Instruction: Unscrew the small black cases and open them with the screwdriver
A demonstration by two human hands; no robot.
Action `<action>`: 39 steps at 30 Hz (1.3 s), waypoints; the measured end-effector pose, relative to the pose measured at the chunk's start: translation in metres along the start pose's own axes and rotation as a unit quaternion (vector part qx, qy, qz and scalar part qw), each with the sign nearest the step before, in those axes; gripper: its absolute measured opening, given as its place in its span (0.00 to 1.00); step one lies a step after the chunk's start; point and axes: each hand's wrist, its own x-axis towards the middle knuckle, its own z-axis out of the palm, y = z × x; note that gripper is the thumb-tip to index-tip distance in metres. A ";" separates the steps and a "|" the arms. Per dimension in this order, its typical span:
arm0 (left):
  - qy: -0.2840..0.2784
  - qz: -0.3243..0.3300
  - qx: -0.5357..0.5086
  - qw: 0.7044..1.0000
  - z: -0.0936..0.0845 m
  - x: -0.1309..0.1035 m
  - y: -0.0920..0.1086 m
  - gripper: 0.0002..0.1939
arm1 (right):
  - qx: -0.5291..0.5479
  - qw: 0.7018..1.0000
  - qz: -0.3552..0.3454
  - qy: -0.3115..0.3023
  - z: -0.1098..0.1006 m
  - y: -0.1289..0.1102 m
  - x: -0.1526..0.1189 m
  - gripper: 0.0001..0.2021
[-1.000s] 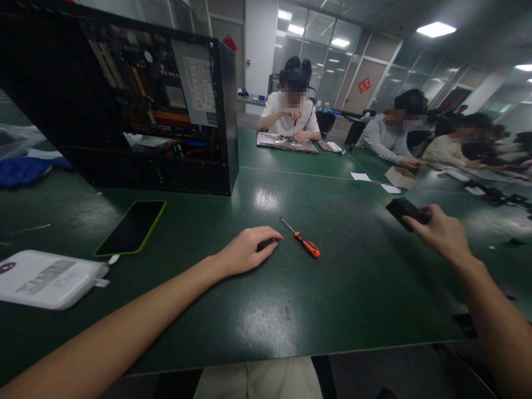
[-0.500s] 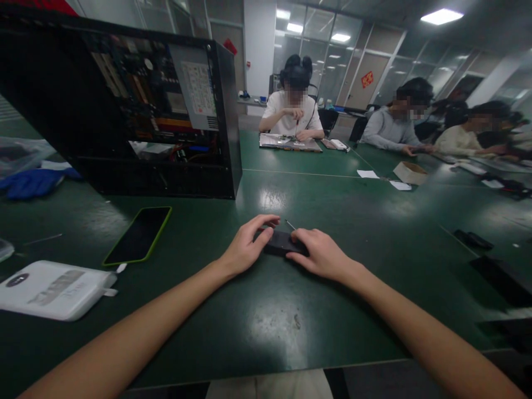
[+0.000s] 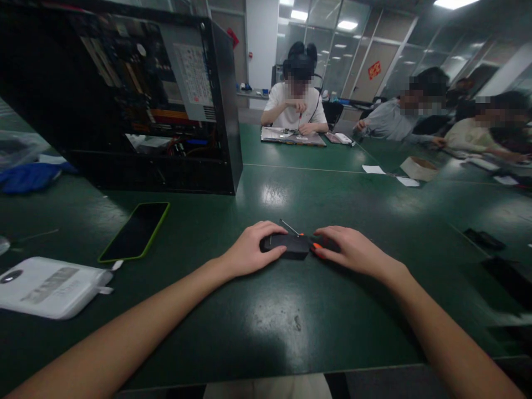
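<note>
Near the middle of the green table, my left hand (image 3: 258,247) grips the left end of a black rectangular block (image 3: 296,247), thumb along the front and fingers over the back. My right hand (image 3: 355,249) is just off the block's right end, with thumb and fingers apart. Between and beside its fingertips shows the orange and black handle of a screwdriver (image 3: 290,228), whose thin metal shaft points up and left behind the block. Part of the handle is hidden by the block and fingers.
A black open computer case (image 3: 226,111) stands at the left. A green-edged phone (image 3: 135,231), a white power bank (image 3: 54,288) and blue gloves (image 3: 29,177) lie there too. Across the table, a person (image 3: 295,108) works on a flat panel; others sit at right. Dark items (image 3: 484,242) lie far right.
My right hand has moved off the block to the right and opened beside the screwdriver handle. My left hand has closed further onto the block. The view has shifted slightly.
</note>
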 end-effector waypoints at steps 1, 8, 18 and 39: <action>-0.005 0.002 0.003 1.000 -0.001 0.000 0.000 0.15 | 0.002 1.000 -0.005 -0.001 0.001 -0.001 0.000 0.21; -0.052 0.037 -0.008 0.998 -0.006 0.001 0.000 0.16 | 0.015 0.999 -0.042 0.023 0.004 -0.015 0.004 0.15; -0.055 0.014 -0.012 0.998 0.001 -0.002 0.009 0.16 | 0.206 0.925 0.011 0.319 -0.015 -0.011 -0.001 0.10; -0.049 0.017 -0.023 0.998 0.006 -0.002 0.008 0.18 | 0.055 0.896 -0.130 0.420 -0.036 -0.052 0.030 0.08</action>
